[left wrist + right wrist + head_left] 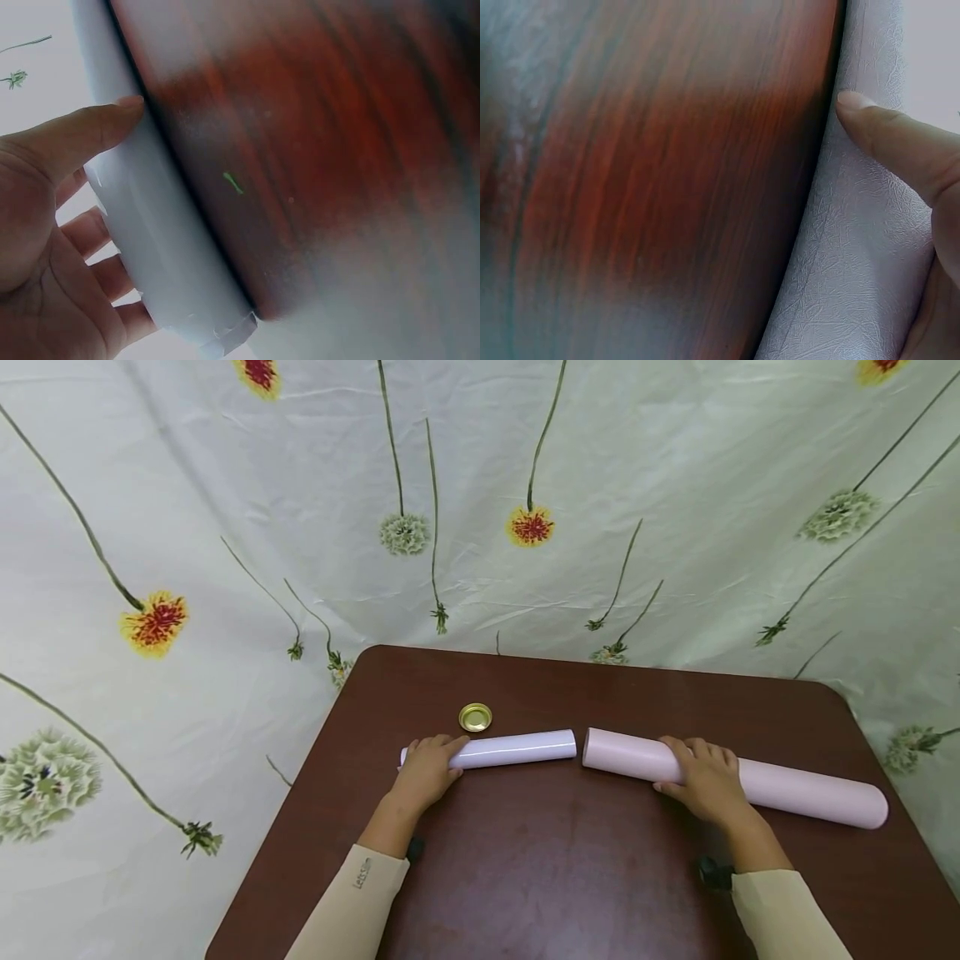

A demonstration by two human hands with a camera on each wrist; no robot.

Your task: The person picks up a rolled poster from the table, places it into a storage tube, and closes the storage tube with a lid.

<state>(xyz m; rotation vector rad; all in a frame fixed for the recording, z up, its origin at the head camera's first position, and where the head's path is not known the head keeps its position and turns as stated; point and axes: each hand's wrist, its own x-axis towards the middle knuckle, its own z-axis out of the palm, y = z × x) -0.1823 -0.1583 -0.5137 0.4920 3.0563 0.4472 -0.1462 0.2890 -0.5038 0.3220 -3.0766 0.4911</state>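
From the head view, we see two rolls lying nearly end to end across the desk (570,885), a narrow gap between their facing ends. Our left hand (426,770) grasps the white roll (521,749) near its outer end; our right hand (705,781) grasps the pink roll (813,792) inward of its middle. A gold dish (476,718) sits just beyond the white roll, untouched. We judge the work to be at an early stage: both rolls are in our grip, but neither looks lifted or opened out, so any real handling seems left to do. In the left wrist view, our thumb lies along one side of the white roll, fingers round the other. In the right wrist view, our thumb presses the pink roll's creased surface; most of the fingers are hidden, so we cannot tell how tightly they close.
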